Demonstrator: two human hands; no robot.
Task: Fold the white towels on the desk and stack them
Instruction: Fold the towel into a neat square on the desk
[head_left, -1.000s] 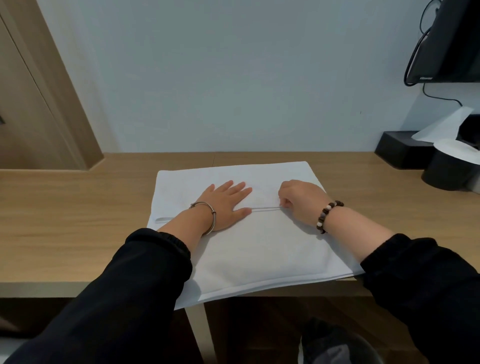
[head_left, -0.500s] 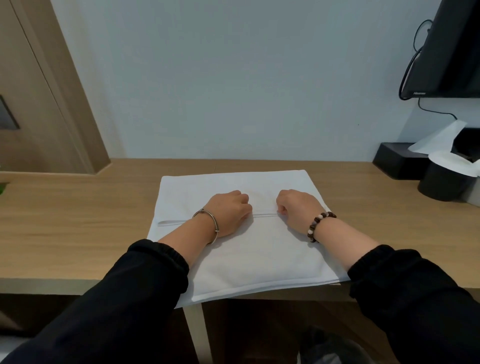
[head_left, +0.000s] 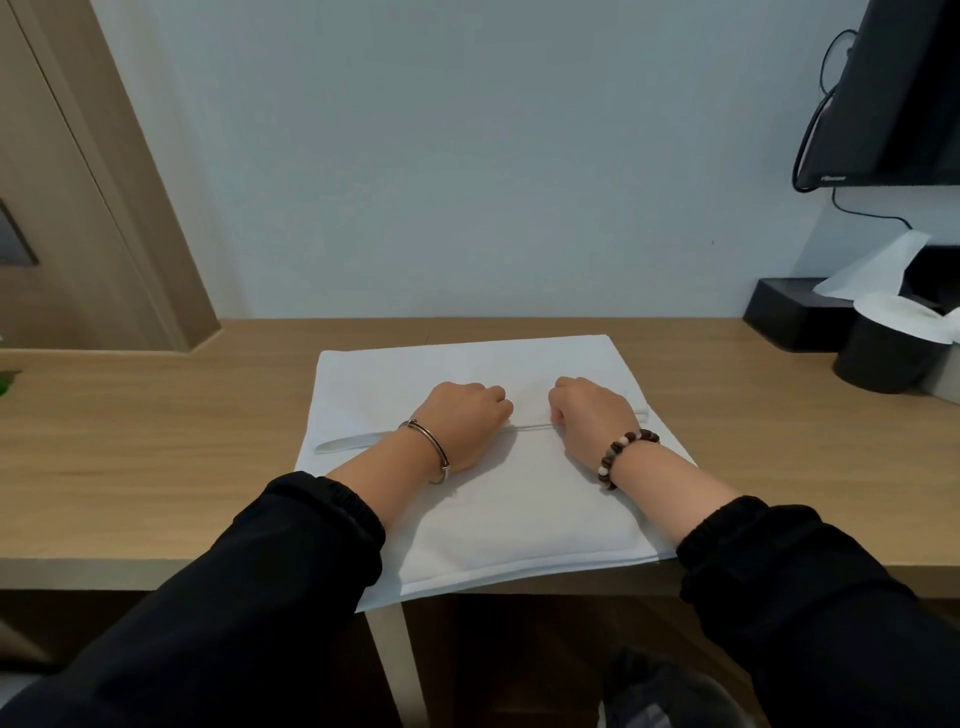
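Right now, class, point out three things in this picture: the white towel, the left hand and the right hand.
white towel (head_left: 524, 525), head view: bare near part of the cloth.
left hand (head_left: 460, 423), head view: back of the curled hand.
right hand (head_left: 592, 415), head view: back of the curled hand.

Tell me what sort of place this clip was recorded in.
Probably a hotel or guest room. A built-in wooden desk runs along a plain wall, a wall-mounted TV hangs at right, and a black tissue box sits beside a white towel.
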